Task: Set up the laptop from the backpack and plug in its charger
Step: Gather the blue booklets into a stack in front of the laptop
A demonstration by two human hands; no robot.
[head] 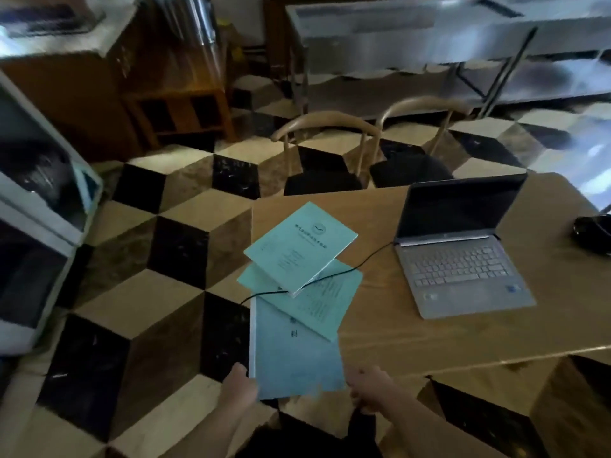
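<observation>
Laptop [463, 246] sits open on the wooden table [463, 335], its dark screen upright and its keyboard facing the near edge. From the laptop's left side a thin black cable [363, 261] runs across the tabletop, passes under the uppermost of three pale green booklets and drops over the table's left edge. Those booklets lie fanned out well to the left of the laptop: the top booklet [301, 247] overlaps the middle booklet [327, 302], which overlaps the large bottom booklet [294, 355] hanging past the table's near-left corner. The left hand [239, 383] grips the bottom booklet's near-left corner, and the right hand [372, 386] is at its near-right corner, though blur hides whether those fingers are closed on it. Beyond the laptop, two wooden chairs [330, 150] with dark seats stand on the checkered floor [158, 246]. Right of the laptop, a dark object [593, 229] rests at the table's edge.
</observation>
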